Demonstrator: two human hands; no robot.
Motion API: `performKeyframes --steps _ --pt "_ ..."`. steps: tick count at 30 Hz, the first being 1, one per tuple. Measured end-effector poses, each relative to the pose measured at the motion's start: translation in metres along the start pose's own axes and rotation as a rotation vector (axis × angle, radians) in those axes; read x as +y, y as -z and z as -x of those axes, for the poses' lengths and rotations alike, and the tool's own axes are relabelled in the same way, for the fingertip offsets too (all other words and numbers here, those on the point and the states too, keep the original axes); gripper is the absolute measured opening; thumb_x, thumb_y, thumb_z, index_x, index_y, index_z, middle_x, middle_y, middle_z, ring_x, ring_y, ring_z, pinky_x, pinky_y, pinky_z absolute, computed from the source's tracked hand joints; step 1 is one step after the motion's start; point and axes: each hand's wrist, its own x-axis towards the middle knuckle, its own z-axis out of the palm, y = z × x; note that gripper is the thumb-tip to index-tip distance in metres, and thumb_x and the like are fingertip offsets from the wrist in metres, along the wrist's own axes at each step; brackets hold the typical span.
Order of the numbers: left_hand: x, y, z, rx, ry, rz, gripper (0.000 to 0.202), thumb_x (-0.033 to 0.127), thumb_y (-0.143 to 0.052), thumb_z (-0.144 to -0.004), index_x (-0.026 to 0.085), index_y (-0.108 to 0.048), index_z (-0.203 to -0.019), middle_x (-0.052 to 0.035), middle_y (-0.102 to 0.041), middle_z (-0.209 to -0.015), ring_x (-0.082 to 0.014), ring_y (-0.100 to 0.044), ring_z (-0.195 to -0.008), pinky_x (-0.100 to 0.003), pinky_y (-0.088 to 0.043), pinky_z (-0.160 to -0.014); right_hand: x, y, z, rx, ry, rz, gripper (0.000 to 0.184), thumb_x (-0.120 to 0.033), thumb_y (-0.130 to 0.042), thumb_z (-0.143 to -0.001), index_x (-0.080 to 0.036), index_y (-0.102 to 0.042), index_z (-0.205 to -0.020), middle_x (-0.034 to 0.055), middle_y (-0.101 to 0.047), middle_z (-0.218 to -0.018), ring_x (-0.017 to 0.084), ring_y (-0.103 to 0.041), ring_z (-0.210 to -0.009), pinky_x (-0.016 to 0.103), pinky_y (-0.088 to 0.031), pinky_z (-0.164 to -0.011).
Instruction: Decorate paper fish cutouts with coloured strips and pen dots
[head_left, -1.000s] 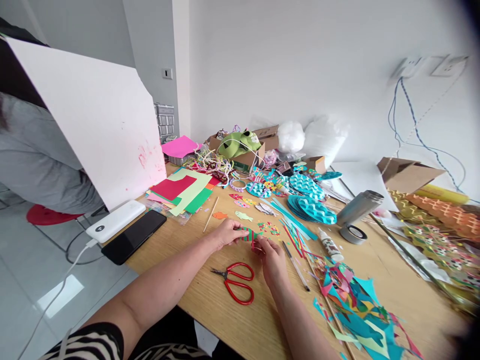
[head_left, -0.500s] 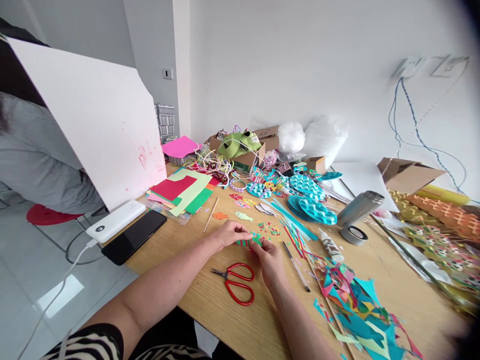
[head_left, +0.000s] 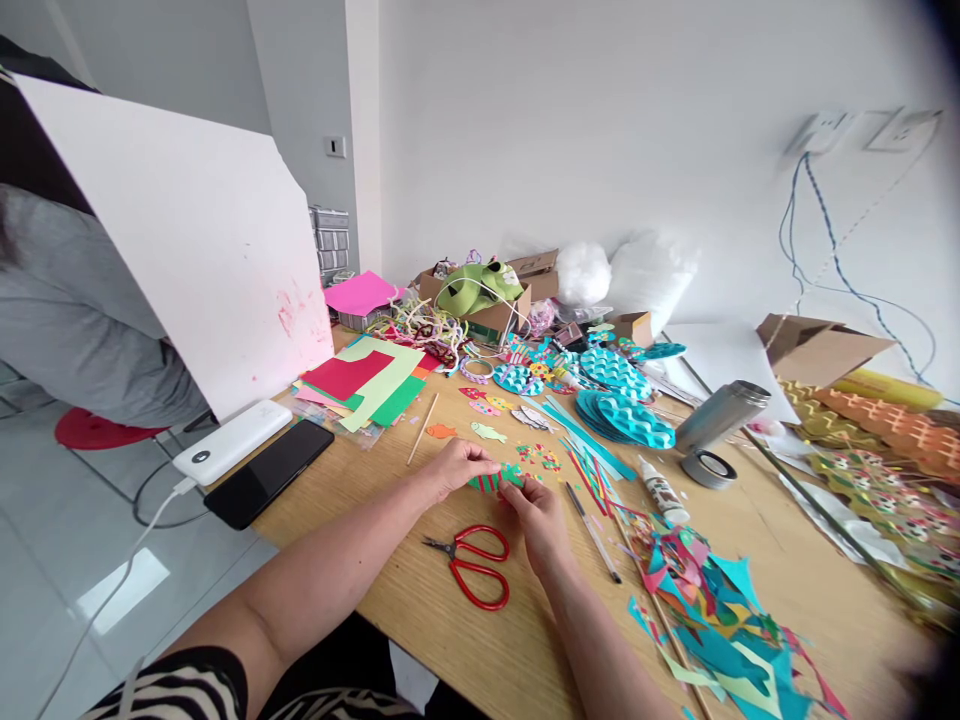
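Note:
Between my two hands is a small green paper fish [head_left: 489, 482] with red stripes, held just above the table. My left hand [head_left: 459, 468] pinches its upper edge, and my right hand [head_left: 534, 508] grips its right end; the fingers cover part of it. Red-handled scissors [head_left: 474, 567] lie on the wood below my hands, blades pointing left. Beyond the fish are small coloured paper bits [head_left: 538, 457], a pale green paper fish [head_left: 488, 432] and an orange one [head_left: 441, 431]. A pen [head_left: 592, 532] rests to the right of my right hand.
Paper scraps [head_left: 720, 610], a glue bottle [head_left: 663, 492] and a steel flask [head_left: 724, 415] are on the right. Blue wavy paper pieces [head_left: 622, 418] stand behind. Coloured sheets [head_left: 405, 402], a phone [head_left: 268, 473] and a white power bank [head_left: 232, 441] lie left. A person sits behind a white board [head_left: 180, 230].
The left part of the striped green fish shows a little more between my fingers. Both hands keep nearly the same place and still hold it.

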Motion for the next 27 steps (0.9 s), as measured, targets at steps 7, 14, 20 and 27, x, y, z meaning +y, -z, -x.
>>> performKeyframes --steps 7,14,20,27 --pt "0.001 0.0 0.0 -0.034 -0.001 -0.004 0.032 0.042 -0.079 -0.054 0.013 -0.069 -0.064 0.0006 -0.062 -0.06 -0.0121 -0.051 -0.06 -0.026 -0.039 -0.063 -0.001 0.002 -0.001 0.002 0.008 0.013 0.033 -0.047 -0.074 -0.06 -0.02 -0.057 -0.053 -0.0019 -0.054 -0.05 0.013 -0.043 -0.052 0.026 -0.026 -0.051" --pt "0.002 0.0 0.001 -0.016 -0.008 0.0 0.031 0.041 -0.079 -0.052 0.013 -0.067 -0.061 0.0004 -0.061 -0.061 -0.0129 -0.051 -0.062 -0.026 -0.038 -0.065 -0.003 0.002 0.001 0.003 0.014 0.017 0.033 -0.049 -0.075 -0.06 -0.019 -0.062 -0.056 -0.0023 -0.055 -0.05 0.012 -0.041 -0.049 0.025 -0.024 -0.049" --pt "0.003 0.0 0.002 -0.024 0.049 0.028 0.042 0.055 -0.071 -0.061 0.013 -0.066 -0.062 0.0001 -0.058 -0.056 -0.0113 -0.048 -0.056 -0.026 -0.035 -0.058 -0.004 0.003 0.0 0.028 0.016 -0.003 0.03 -0.045 -0.075 -0.059 -0.019 -0.061 -0.053 -0.0013 -0.057 -0.051 0.014 -0.046 -0.051 0.027 -0.03 -0.051" --pt "0.001 0.002 0.0 -0.065 0.112 0.035 0.044 0.052 -0.076 -0.053 0.012 -0.066 -0.07 -0.0002 -0.058 -0.059 -0.0107 -0.049 -0.054 -0.024 -0.032 -0.052 0.004 0.011 -0.006 0.157 0.033 -0.082 0.032 -0.049 -0.075 -0.06 -0.019 -0.063 -0.059 0.0001 -0.06 -0.056 0.016 -0.053 -0.057 0.029 -0.042 -0.059"
